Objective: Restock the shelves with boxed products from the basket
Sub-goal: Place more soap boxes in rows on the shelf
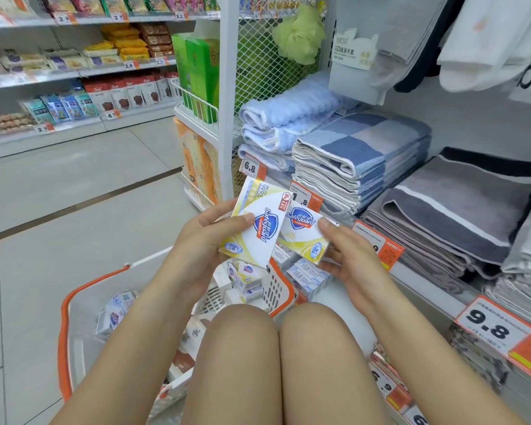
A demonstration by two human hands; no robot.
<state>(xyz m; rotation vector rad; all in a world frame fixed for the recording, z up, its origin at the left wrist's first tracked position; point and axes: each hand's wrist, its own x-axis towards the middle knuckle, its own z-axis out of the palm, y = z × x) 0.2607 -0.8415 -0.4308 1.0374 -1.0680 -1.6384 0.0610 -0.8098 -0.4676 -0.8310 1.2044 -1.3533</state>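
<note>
White-yellow soap box [255,222] in left grip [203,240], 2nd box [304,237] in right grip [347,256].

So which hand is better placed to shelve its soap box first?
Probably the right. The right hand holds its smaller soap box just above the lower shelf, beside the boxes already there. The left hand holds the larger box over the basket, farther away.

Bare hands [196,240] and forearms, no sleeves, rings or watch; bare knees below
</note>
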